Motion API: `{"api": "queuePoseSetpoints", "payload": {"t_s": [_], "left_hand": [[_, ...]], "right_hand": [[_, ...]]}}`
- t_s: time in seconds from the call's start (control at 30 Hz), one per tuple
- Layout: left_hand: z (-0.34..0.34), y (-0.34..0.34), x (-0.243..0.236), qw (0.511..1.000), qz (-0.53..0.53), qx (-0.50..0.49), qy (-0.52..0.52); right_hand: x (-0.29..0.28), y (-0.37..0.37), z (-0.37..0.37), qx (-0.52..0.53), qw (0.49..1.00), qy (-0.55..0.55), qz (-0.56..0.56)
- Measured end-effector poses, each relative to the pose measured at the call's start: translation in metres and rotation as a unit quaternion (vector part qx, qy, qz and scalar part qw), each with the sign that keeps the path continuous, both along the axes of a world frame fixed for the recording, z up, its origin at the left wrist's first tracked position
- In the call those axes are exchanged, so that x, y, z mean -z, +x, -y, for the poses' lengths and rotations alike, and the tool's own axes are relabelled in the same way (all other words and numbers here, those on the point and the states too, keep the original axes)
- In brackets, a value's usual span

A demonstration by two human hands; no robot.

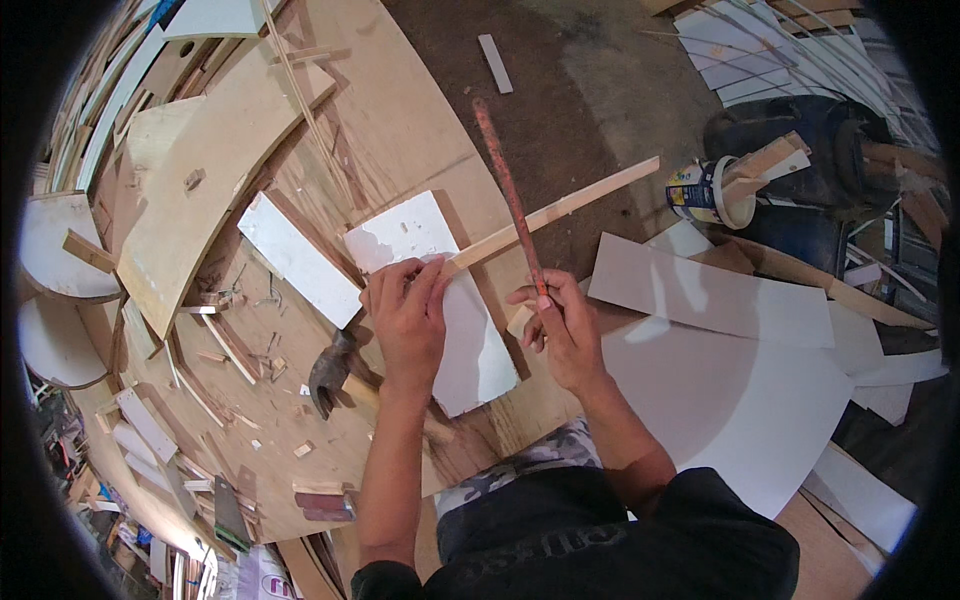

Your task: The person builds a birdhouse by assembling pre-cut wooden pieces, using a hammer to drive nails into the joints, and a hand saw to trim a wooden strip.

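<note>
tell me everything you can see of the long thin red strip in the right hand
The red strip is long, narrow and nearly straight, its orange-red surface patchy with darker marks. It looks like painted metal, though that is uncertain. Its lower end is gripped in the right hand; from there it slants up and leftward in the picture to a free end. Nearer the hand than that end, it crosses in front of the pale wooden stick; whether they touch is unclear.

Both hands (408, 320) (570, 338) in curled grips
</note>
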State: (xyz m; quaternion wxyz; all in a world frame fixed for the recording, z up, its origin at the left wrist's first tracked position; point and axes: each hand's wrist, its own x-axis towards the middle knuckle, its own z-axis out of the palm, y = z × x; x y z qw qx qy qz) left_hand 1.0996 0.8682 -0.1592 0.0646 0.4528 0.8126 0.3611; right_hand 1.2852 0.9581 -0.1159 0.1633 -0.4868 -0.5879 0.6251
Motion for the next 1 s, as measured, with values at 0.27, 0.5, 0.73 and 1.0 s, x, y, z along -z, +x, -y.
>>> {"api": "queuePoseSetpoints", "payload": {"t_s": [0.27, 0.5, 0.73, 1.0], "left_hand": [[-0.015, 0.009, 0.003, 0.999, 0.024, 0.018, 0.026], [-0.014, 0.004, -0.002, 0.996, 0.076, 0.004, 0.039], [-0.011, -0.004, -0.009, 0.980, 0.189, 0.009, 0.069], [-0.019, 0.011, 0.005, 0.999, 0.029, -0.034, 0.022]], "right_hand": [[0.000, 0.004, -0.009, -0.023, 0.997, -0.018, 0.070], [0.025, -0.005, -0.015, 0.036, 0.990, 0.106, 0.082], [0.017, -0.020, -0.034, -0.005, 0.977, 0.182, 0.114], [0.012, -0.014, -0.022, -0.054, 0.976, 0.183, 0.106]]}}
